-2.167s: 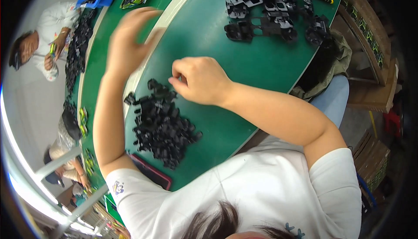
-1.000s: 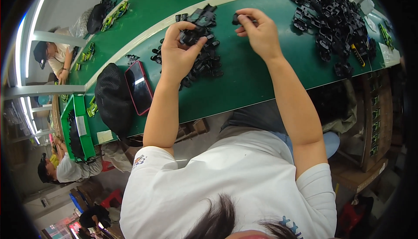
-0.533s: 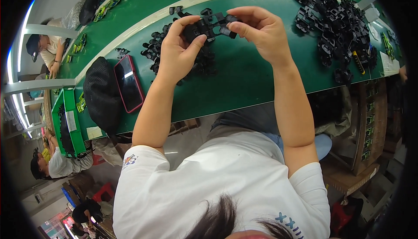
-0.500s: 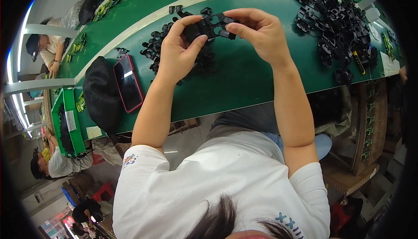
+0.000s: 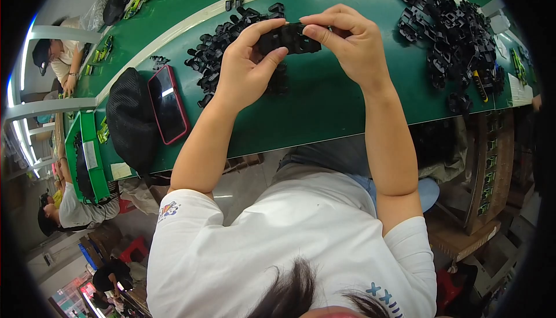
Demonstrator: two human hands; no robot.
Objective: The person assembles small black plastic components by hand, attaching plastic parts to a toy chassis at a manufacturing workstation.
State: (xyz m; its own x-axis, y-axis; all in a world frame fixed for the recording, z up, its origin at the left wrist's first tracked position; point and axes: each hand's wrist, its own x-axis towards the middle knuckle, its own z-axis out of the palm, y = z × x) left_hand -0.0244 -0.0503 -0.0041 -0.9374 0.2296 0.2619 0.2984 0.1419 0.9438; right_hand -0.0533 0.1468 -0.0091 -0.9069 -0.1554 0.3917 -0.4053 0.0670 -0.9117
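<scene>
Black plastic clip part (image 5: pixel 288 38) is held up above the green bench top (image 5: pixel 324 98), roughly mid-bench, pinched from both ends. Left hand (image 5: pixel 246 66): thumb and index finger closed on the part's left end, other fingers curled underneath. Right hand (image 5: pixel 350 43): thumb and fingertips closed on the right end, fingers bunched together.

Directly behind and under the left hand: loose pile of matching black parts (image 5: pixel 231 37), spread toward the bench's far edge, just short of the cream stripe (image 5: pixel 191 19) that runs along the bench. Second, bigger heap of black parts (image 5: pixel 449 34) sits at the bench's right end, well apart from the hands.

Toward the left end, near the front edge: smartphone in a red case (image 5: pixel 168 103), screen up, just beside a black cap (image 5: pixel 127 121). Green tray (image 5: pixel 87 153) hangs off the left end.

Other workers sit along the line at far left: one person (image 5: pixel 55 57) in a dark cap, another person (image 5: pixel 66 208) lower down.
</scene>
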